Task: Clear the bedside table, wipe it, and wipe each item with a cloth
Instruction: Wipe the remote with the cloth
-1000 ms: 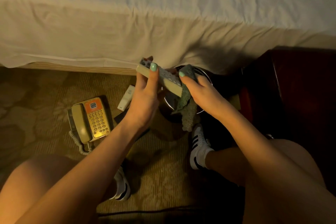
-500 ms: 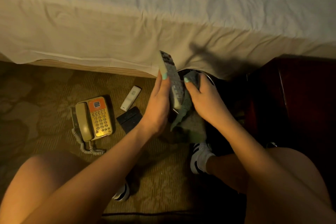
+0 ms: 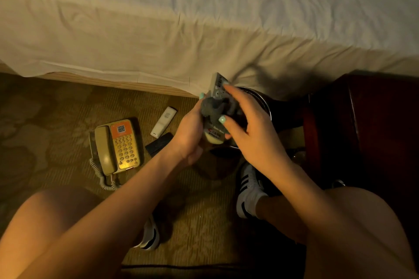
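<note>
A pale grey remote control [image 3: 215, 136] stands nearly upright in the middle of the view, buttons toward me. My left hand [image 3: 189, 130] grips it from the left and behind. My right hand [image 3: 248, 130] pinches a bunched grey cloth [image 3: 210, 107] against the remote's face, its fingers reaching to the remote's upper end. The dark red bedside table [image 3: 365, 124] stands at the right. On the carpet at the left lie a beige and orange telephone [image 3: 118, 145], a small white remote [image 3: 163, 121] and a flat black item [image 3: 159, 144].
The bed with its white sheet [image 3: 204, 20] fills the top of the view. A round metal-rimmed bin [image 3: 261, 101] sits behind my hands, between bed and table. My knees and sneakered feet [image 3: 248, 190] take up the lower part, on patterned carpet.
The remote has turned from lying crosswise to standing upright with its face toward me. The cloth, which hung below my right hand, is now bunched on the remote's middle.
</note>
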`<control>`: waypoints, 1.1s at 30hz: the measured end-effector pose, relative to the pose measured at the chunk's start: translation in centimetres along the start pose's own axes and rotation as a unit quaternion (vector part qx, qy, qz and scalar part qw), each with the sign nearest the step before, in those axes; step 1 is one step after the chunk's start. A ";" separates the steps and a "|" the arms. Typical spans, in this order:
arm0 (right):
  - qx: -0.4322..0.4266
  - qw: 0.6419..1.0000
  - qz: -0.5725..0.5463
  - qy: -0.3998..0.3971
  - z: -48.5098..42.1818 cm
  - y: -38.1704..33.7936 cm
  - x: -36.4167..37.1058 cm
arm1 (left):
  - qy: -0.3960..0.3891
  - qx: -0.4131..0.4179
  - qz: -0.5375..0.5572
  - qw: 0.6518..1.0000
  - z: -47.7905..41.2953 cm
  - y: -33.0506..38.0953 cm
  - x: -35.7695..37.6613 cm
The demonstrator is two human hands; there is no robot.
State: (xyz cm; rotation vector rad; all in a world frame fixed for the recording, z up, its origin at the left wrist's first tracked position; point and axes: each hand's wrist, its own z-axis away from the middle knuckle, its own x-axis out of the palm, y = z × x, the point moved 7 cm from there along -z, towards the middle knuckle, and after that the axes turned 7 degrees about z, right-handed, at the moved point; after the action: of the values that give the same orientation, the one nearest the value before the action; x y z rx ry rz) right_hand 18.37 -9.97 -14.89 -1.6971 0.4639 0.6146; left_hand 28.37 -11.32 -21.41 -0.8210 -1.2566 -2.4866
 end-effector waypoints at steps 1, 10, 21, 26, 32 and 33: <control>-0.016 1.000 0.012 -0.001 0.1 -0.3 0.2 | 0.000 -0.003 0.008 1.000 0.0 -0.2 0.0; -0.082 0.966 0.187 0.161 0.0 -1.6 -0.3 | -0.034 0.004 -0.067 0.997 0.8 0.0 1.5; 0.036 0.923 0.245 0.294 -1.2 1.8 -5.4 | -0.174 -0.003 -0.128 0.976 1.3 -1.0 3.5; 0.179 0.915 0.140 0.333 -1.4 6.0 -7.3 | -0.120 0.076 -0.267 0.953 0.9 0.5 2.1; 0.113 0.955 -0.058 0.269 -1.7 4.5 -8.1 | 0.018 0.259 -0.603 0.754 0.6 3.6 -0.1; 0.093 0.964 -0.071 0.238 -1.6 3.8 -7.4 | 0.021 0.267 -0.610 0.746 0.7 3.8 -0.1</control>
State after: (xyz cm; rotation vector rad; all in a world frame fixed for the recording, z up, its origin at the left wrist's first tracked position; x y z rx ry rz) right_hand 10.48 -12.51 -12.96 -1.6746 0.7091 0.0467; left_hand 30.35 -13.04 -18.59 0.4189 -2.9371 -2.4509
